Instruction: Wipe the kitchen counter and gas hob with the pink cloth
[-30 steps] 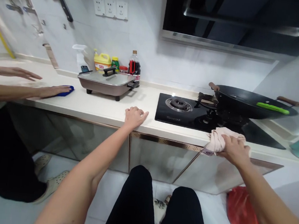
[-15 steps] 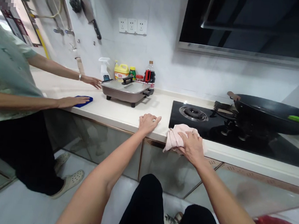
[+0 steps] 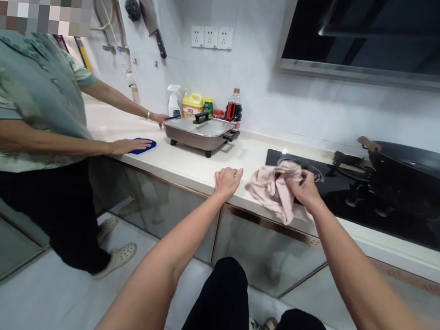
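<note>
My right hand (image 3: 306, 189) pinches a crumpled pale pink cloth (image 3: 276, 188), holding it bunched over the counter's front edge and the left corner of the black gas cooktop (image 3: 329, 188). Part of the cloth droops over the edge, and it covers some of the left burner (image 3: 309, 169). My left hand (image 3: 228, 181) rests on the white countertop (image 3: 196, 170) to the left of the cloth, its fingers curled in and nothing held. Beyond it stands a lidded electric pan (image 3: 197, 134) on short feet.
At the left, a co-worker's hand (image 3: 125, 146) presses a blue cloth (image 3: 144, 147); their other hand (image 3: 157, 119) touches the pan's side. Bottles (image 3: 233, 114) line the wall. A large wok (image 3: 421, 174) sits on the cooktop. A cleaver (image 3: 151, 15) hangs above.
My right hand has lifted and loosened the pink cloth, which was folded flat on the counter edge. My left hand's fingers have curled in. The view has swung left.
</note>
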